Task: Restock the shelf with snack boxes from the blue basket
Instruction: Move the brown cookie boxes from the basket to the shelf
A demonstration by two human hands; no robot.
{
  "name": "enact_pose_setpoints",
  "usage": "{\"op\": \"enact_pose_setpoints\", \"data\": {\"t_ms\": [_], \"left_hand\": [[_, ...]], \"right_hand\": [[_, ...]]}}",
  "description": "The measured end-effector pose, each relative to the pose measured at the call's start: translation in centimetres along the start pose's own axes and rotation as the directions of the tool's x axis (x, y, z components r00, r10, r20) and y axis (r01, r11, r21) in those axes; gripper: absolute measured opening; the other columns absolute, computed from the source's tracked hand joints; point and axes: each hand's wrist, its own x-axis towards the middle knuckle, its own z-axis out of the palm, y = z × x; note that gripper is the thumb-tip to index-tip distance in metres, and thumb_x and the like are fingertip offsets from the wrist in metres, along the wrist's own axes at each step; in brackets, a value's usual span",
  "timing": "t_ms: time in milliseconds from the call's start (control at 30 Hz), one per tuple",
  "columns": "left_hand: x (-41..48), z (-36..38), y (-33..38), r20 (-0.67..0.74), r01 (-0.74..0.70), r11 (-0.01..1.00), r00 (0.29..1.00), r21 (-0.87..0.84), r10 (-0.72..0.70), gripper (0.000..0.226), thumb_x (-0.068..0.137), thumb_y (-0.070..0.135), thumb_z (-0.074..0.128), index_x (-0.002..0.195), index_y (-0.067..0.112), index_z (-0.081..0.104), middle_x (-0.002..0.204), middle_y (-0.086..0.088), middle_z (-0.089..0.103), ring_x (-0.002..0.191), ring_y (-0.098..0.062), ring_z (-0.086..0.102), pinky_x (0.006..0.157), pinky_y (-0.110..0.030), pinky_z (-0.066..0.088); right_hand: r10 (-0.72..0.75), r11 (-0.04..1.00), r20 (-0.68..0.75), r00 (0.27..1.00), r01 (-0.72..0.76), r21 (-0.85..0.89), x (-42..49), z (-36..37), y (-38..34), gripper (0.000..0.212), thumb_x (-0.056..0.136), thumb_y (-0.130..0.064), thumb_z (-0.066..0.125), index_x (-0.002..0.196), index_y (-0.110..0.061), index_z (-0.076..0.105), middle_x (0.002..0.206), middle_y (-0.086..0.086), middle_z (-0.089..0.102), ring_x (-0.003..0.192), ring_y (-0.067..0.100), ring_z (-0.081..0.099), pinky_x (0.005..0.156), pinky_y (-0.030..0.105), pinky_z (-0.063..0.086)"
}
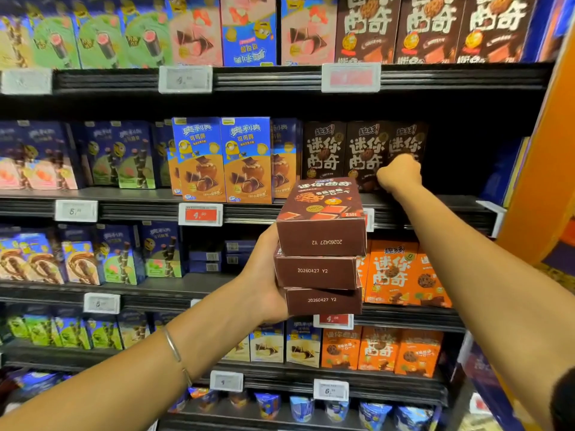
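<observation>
My left hand (264,275) is wrapped around the left side of a stack of three brown snack boxes (320,244), held at chest height in front of the shelves. The date-printed box ends face me. My right hand (399,175) reaches into the second shelf (435,206), its fingers curled on the lower front of the rightmost brown snack box (407,140), which stands upright. Two matching brown boxes (323,150) stand to its left. The fingertips are hidden behind the hand. The blue basket is not in view.
To the right of the rightmost brown box the second shelf is dark open space. Blue and orange Minion boxes (222,160) stand left of the brown row. Orange cookie boxes (401,275) fill the shelf below. An orange pillar (541,169) borders the right side.
</observation>
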Motion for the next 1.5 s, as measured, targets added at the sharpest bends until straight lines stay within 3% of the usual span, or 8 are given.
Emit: {"op": "enact_pose_setpoints", "data": {"t_ms": [100,333,500,633,800,1000,1233,1500], "left_hand": [[-0.4,0.0,0.5,0.057,0.02,1.0,0.998,0.012,-0.021,0.047,0.084,0.062,0.071,0.084,0.016,0.083,0.09,-0.007,0.079,0.081,-0.03,0.078,0.075,-0.044,0.062],[0.0,0.0,1.3,0.094,0.029,1.0,0.995,0.005,-0.029,0.052,0.077,0.066,0.077,0.087,0.016,0.083,0.093,-0.008,0.079,0.085,-0.03,0.078,0.079,-0.044,0.061],[0.2,0.6,2.4,0.144,-0.027,0.999,0.989,0.025,0.023,0.052,0.068,0.061,0.082,0.093,0.015,0.085,0.098,-0.01,0.08,0.088,-0.031,0.078,0.087,-0.049,0.061],[0.6,1.7,3.0,0.15,-0.061,0.998,0.987,0.008,0.059,0.045,0.088,0.054,0.073,0.108,0.015,0.076,0.101,-0.009,0.075,0.087,-0.029,0.074,0.082,-0.044,0.056],[0.7,2.5,3.6,0.111,-0.174,0.982,0.98,0.077,0.165,0.067,0.085,0.072,0.07,0.122,0.016,0.078,0.117,-0.013,0.078,0.101,-0.033,0.077,0.084,-0.048,0.061],[1.4,3.1,4.4,0.099,-0.274,0.942,0.961,0.195,0.259,0.044,0.091,0.064,0.065,0.093,0.026,0.086,0.108,-0.01,0.081,0.092,-0.028,0.08,0.068,-0.04,0.063],[2.2,3.3,5.0,0.026,-0.345,0.912,0.937,0.221,0.348,0.037,0.091,0.056,0.069,0.072,0.028,0.085,0.094,-0.006,0.082,0.077,-0.023,0.08,0.063,-0.036,0.063],[3.3,4.2,5.8,-0.023,-0.44,0.882,0.893,0.168,0.45,0.033,0.093,0.048,0.069,0.108,0.018,0.07,0.093,-0.005,0.082,0.074,-0.019,0.079,0.059,-0.031,0.062]], "right_hand": [[0.031,0.999,0.032,0.999,-0.032,0.036,-1.1,-0.9,-0.4,0.017,0.091,-0.016,0.064,0.103,-0.006,0.057,0.113,0.021,0.065,0.091,0.036,0.063,0.071,0.037,0.048],[-0.147,0.885,0.25,0.957,0.014,0.466,-8.8,-7.8,-3.6,0.057,0.096,-0.062,0.051,0.124,-0.014,0.064,0.108,0.009,0.068,0.094,0.018,0.067,0.068,0.034,0.053],[-0.272,0.933,0.535,0.8,0.084,0.349,-14.1,-12.4,-4.1,0.08,0.078,-0.092,0.037,0.117,-0.029,0.066,0.11,0.002,0.07,0.091,0.017,0.072,0.077,0.047,0.062],[-0.291,0.931,0.633,0.718,0.061,0.36,-15.2,-13.2,-4.2,0.077,0.078,-0.09,0.042,0.12,-0.03,0.065,0.111,0.005,0.074,0.094,0.022,0.074,0.061,0.035,0.061],[-0.366,0.86,0.558,0.745,0.042,0.508,-14.6,-14.1,-3.4,0.038,0.096,-0.057,0.055,0.114,-0.024,0.063,0.097,0.007,0.077,0.089,0.025,0.076,0.057,0.036,0.061],[-0.378,0.795,0.497,0.781,-0.001,0.606,-13.5,-14.0,-1.3,0.025,0.099,-0.047,0.056,0.116,-0.029,0.062,0.1,-0.002,0.078,0.095,0.02,0.076,0.078,0.045,0.062],[-0.152,0.735,0.156,0.976,0.006,0.678,-8.8,-13.7,2.3,0.027,0.103,-0.032,0.055,0.129,-0.023,0.056,0.11,-0.001,0.072,0.09,0.016,0.074,0.053,0.027,0.056],[-0.025,0.899,-0.109,0.994,0.07,0.433,-2.0,-9.4,5.1,0.04,0.096,-0.032,0.056,0.135,-0.022,0.051,0.108,-0.003,0.064,0.102,0.023,0.065,0.08,0.043,0.054]]}}
